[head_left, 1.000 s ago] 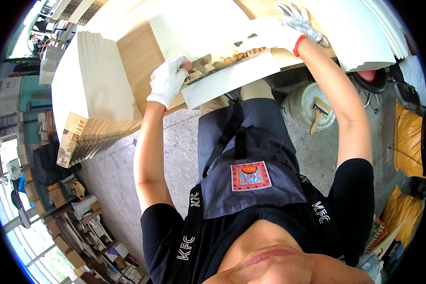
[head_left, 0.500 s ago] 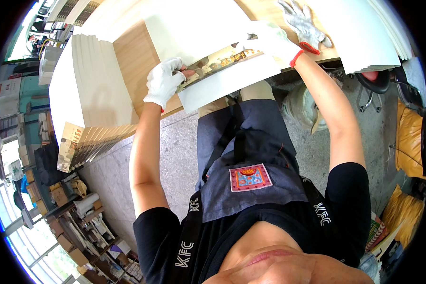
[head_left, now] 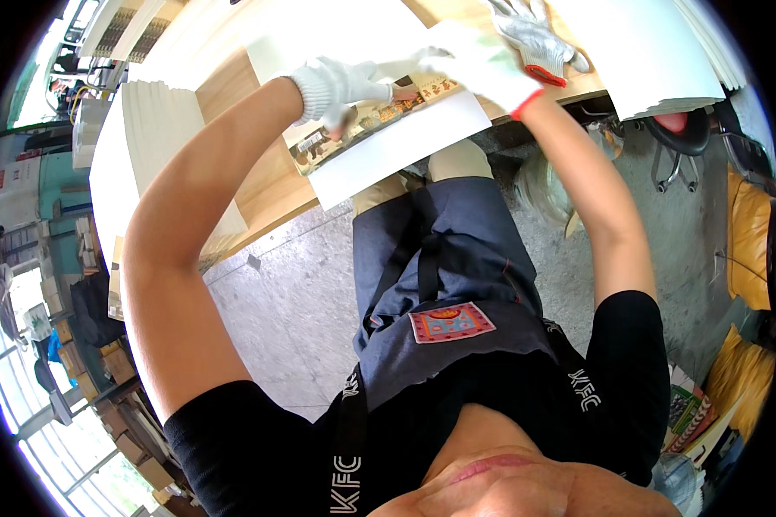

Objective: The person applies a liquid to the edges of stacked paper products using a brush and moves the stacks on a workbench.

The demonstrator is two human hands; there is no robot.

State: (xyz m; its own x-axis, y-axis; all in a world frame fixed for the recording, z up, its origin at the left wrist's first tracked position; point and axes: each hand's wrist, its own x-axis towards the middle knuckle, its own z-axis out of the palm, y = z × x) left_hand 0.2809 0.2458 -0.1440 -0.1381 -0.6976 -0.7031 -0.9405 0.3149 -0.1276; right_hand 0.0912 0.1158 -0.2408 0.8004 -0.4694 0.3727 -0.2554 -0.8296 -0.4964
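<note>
In front of me on the wooden table lies a large white sheet (head_left: 405, 153) with a brown-and-cream printed band (head_left: 321, 148) running across it. Its near edge sticks out past the table edge. My left hand (head_left: 332, 93), in a white knit glove with bare fingertips, reaches over the band. Its thumb and forefinger are spread apart on or just above the print, the thumb blurred. Farther right, my right hand (head_left: 487, 73), gloved in white with a red cuff, is over the band's far right end. Glare washes out its fingers, so their grip is hidden.
A spare pale glove (head_left: 536, 39) with a red cuff lies at the far right. Stacked white sheets stand at the left (head_left: 159, 129) and more white sheets (head_left: 651, 73) overhang the right table edge. A black stool (head_left: 677, 138) is on the floor at the right.
My left hand has moved right along the printed band from its left end, the forearm swinging inward and elbow outward. My right hand has shifted slightly left. The camera view has shifted slightly.
</note>
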